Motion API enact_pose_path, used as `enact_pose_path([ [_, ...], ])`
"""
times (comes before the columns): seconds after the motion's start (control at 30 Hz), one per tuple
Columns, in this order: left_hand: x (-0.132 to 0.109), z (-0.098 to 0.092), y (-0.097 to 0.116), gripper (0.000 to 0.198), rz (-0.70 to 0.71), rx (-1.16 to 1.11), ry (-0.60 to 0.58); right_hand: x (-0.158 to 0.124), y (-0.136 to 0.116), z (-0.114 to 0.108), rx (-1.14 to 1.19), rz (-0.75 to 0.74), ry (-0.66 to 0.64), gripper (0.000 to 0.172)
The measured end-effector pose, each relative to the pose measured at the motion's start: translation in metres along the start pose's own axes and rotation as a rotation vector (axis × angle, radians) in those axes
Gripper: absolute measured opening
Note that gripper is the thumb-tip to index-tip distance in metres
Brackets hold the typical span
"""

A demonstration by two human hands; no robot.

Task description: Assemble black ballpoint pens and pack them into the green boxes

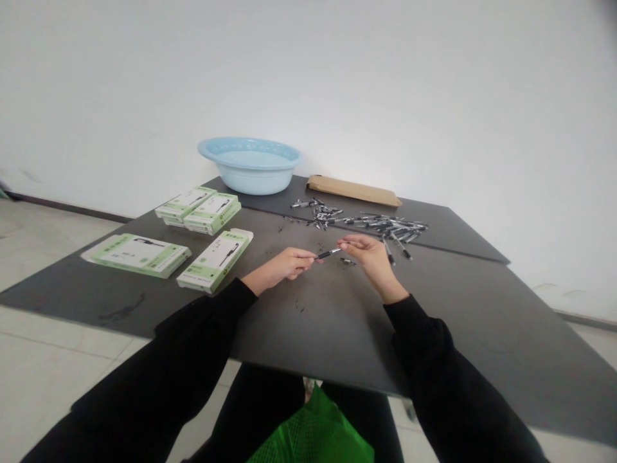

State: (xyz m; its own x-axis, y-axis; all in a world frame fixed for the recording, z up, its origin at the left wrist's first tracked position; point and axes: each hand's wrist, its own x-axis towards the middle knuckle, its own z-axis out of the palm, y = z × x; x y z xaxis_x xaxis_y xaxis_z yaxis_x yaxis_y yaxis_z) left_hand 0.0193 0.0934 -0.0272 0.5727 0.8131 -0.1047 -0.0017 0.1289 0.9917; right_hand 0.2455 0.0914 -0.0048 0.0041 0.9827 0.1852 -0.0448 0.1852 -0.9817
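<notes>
Smooth Plastic, Printed Card and Matt Cloth

On my remote view, the pen [328, 254] shows smooth plastic with a bright glint; the heaped pens [395, 226] look like glossy plastic. I read the basin [255, 181] as smooth, softly shining plastic, the cartons [214, 258] as printed card, the long packet [354, 190] as matt paper or card. The tabletop [337, 328] is smooth, low-sheen and smudged; the sleeves [193, 360], dull cloth.

Dark table [482, 321] — basin [256, 179], boxes [139, 254], pen parts [394, 227]
</notes>
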Motion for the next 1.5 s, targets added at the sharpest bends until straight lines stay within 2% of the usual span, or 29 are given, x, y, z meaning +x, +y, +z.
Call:
enact_pose_path([
  [0.17,0.002,-0.005,-0.003,0.035,-0.005,-0.028,-0.009,0.003,-0.002,-0.007,-0.012,-0.057,0.056,0.034],
  [0.4,-0.002,0.001,0.002,0.036,0.007,-0.011,-0.017,-0.001,0.003,0.001,-0.049,0.006,0.006,0.034],
  [0.7,0.000,0.002,-0.005,0.042,0.040,0.068,0.067,-0.004,0.014,0.009,-0.073,0.041,0.007,0.033],
  [0.9,-0.001,0.001,-0.005,0.041,0.054,0.146,0.104,-0.005,0.020,0.015,-0.092,0.004,-0.015,0.033],
  [1.0,0.003,-0.001,0.003,0.033,0.077,0.368,0.197,0.002,0.022,0.010,-0.174,-0.046,-0.085,0.034],
  [1.13,0.002,-0.012,0.010,0.029,0.164,0.960,0.559,0.015,0.023,-0.020,-0.524,-0.239,-0.002,0.030],
  [1.23,-0.007,-0.024,0.009,0.032,0.081,1.279,0.724,0.017,0.025,-0.047,-0.870,-0.272,-0.020,0.024],
  [1.37,-0.016,-0.033,0.006,0.033,-0.071,1.447,0.775,0.014,0.037,-0.055,-1.083,-0.234,-0.168,0.022],
  [1.5,-0.016,-0.033,0.003,0.030,-0.148,1.507,0.712,0.014,0.050,-0.044,-1.144,-0.217,-0.220,0.018],
])
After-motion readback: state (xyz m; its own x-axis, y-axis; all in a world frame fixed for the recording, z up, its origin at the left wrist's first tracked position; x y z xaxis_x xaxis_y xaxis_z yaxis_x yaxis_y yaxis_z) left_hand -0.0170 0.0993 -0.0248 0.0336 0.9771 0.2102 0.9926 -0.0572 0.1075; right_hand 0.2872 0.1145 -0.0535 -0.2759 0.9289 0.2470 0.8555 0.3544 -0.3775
